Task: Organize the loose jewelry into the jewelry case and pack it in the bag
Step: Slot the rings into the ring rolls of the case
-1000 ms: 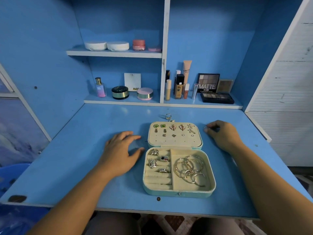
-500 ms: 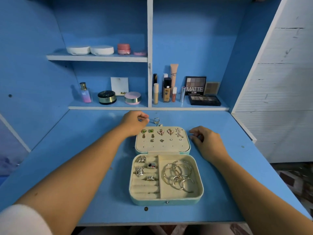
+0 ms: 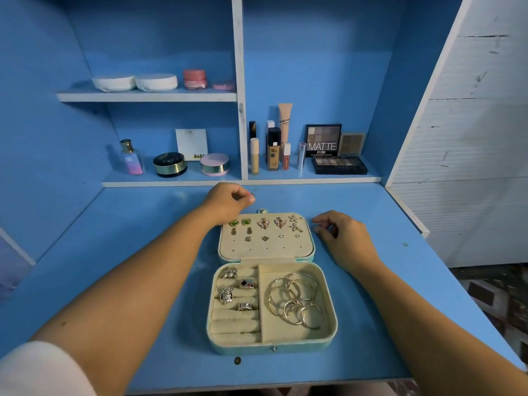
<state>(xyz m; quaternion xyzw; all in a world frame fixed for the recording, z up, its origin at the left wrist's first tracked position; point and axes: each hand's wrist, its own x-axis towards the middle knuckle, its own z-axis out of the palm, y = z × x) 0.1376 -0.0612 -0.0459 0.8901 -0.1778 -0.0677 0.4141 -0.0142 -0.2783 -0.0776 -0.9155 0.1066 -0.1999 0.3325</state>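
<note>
Open jewelry case (image 3: 271,344) lying flat mid-tabletop (image 3: 137,252), a person's hands at its far end.

Rings (image 3: 227,294) sit in the roll slots, thin bangles (image 3: 297,298) in the tray, and earrings (image 3: 263,223) are pinned to the lid (image 3: 265,249). The case looks light and rigid, but its contents are small and slippery, so it is best shut, then gripped by both side walls. The left hand (image 3: 228,201) pinches a tiny loose ring (image 3: 252,194) beyond the lid. The right hand (image 3: 343,238) rests curled beside it; whether it holds anything, I cannot tell.
</note>
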